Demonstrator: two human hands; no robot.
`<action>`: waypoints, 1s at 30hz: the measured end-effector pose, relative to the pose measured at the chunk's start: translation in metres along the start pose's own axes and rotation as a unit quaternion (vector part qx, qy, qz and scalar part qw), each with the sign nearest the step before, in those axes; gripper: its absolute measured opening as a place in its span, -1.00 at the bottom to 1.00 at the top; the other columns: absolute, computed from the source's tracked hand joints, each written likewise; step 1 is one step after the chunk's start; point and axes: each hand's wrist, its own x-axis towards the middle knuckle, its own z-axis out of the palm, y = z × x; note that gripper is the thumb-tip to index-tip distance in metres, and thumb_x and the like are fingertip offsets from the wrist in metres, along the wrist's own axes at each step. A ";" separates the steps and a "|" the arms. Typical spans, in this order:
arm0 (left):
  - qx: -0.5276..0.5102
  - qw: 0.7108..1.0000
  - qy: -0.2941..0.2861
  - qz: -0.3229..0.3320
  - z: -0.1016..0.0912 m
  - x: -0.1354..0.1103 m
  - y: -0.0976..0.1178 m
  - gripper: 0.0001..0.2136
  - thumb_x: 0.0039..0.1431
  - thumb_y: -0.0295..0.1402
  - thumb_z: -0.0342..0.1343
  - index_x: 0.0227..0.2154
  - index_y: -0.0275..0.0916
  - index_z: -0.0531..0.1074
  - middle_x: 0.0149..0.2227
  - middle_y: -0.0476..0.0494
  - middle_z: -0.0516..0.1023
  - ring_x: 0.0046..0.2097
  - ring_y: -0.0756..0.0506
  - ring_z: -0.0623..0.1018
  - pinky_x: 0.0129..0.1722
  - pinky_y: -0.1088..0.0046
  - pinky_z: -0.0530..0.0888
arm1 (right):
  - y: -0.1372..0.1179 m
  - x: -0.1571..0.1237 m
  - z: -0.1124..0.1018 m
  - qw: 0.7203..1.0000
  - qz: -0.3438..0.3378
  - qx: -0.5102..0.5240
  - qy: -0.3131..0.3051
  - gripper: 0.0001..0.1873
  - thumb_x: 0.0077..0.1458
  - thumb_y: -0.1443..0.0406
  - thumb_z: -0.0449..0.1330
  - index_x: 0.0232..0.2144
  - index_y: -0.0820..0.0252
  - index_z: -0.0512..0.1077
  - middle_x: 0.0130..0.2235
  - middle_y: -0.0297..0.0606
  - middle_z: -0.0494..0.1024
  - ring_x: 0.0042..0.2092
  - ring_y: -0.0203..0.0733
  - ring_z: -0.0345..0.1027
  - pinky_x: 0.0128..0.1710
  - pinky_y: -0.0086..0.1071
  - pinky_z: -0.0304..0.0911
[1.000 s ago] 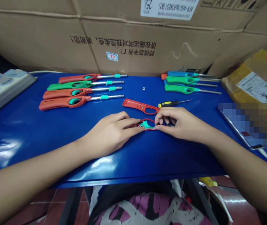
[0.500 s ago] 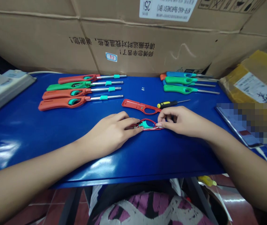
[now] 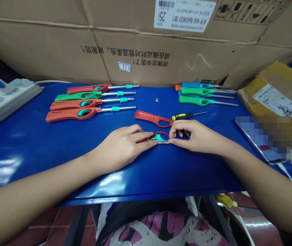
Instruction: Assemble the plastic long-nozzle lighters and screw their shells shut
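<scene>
On the blue table, an opened red lighter half [image 3: 164,133] lies with its inside facing up, a teal trigger [image 3: 159,137] and a thin pale wire or tube in it. My left hand [image 3: 125,145] is closed over its handle end, which the fingers mostly hide. With thumb and forefinger pinched, my right hand [image 3: 194,136] grips the other end of this half near the wire; the exact spot is covered. Just beyond lies the other red shell half [image 3: 152,118], hollow side up. A black and yellow screwdriver [image 3: 184,115] rests close to my right hand.
Several long-nosed lighters [image 3: 71,114] lie in a row at left, and more lighters [image 3: 192,100] at back right. A cardboard box [image 3: 135,34] stands behind. A power strip [image 3: 4,99] is far left; a phone [image 3: 259,140] and a taped parcel [image 3: 269,82] are at right.
My right hand's fingertips have shifted slightly left along the red lighter half, toward the trigger. My left hand stays on the handle end. The camera view has tilted a little.
</scene>
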 end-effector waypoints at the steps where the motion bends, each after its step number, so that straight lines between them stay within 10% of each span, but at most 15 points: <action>1: -0.003 1.000 0.002 0.000 0.000 0.000 0.000 -0.70 0.41 -0.42 0.01 0.11 -0.23 0.49 0.10 -0.18 0.58 -0.04 -0.16 0.54 -0.08 0.27 0.59 | 0.000 0.000 0.000 1.000 0.006 0.004 -0.003 -0.96 0.11 0.33 0.25 -0.39 0.17 0.50 -0.36 -0.31 0.51 -0.36 -0.27 0.24 -0.34 -0.40 0.21; 30: -0.025 0.999 0.027 -0.029 0.001 -0.001 -0.001 -0.74 0.41 -0.41 0.02 0.04 -0.19 0.54 0.05 -0.14 0.62 -0.04 -0.12 0.58 -0.06 0.33 0.59 | 0.001 -0.001 0.000 1.000 0.000 -0.010 0.000 -0.95 0.13 0.31 0.26 -0.38 0.16 0.49 -0.36 -0.32 0.52 -0.36 -0.27 0.25 -0.33 -0.39 0.22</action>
